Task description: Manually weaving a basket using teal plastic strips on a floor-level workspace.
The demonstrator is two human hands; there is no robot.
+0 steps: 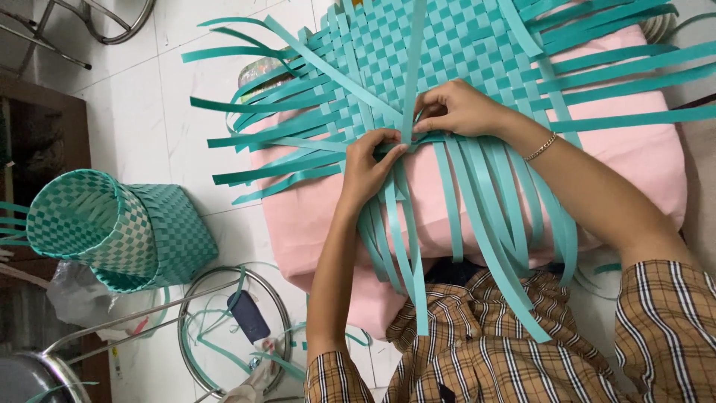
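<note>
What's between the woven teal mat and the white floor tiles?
A pink cushion: the woven mat lies on top of it, loose strips hanging over its edges, and the cushion rests on the tiled floor. Both hands, left and right, press the strips. Head view.

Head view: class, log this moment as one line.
left hand: pinching strips | right hand: pressing mat edge | mat: on pink cushion | baskets: floor, left

Both forearms reach forward, bare below checked sleeves. The left hand (371, 166) pinches with its fingertips; the right hand (460, 109) curls knuckles-up just beside it, a thin bracelet on its wrist.
</note>
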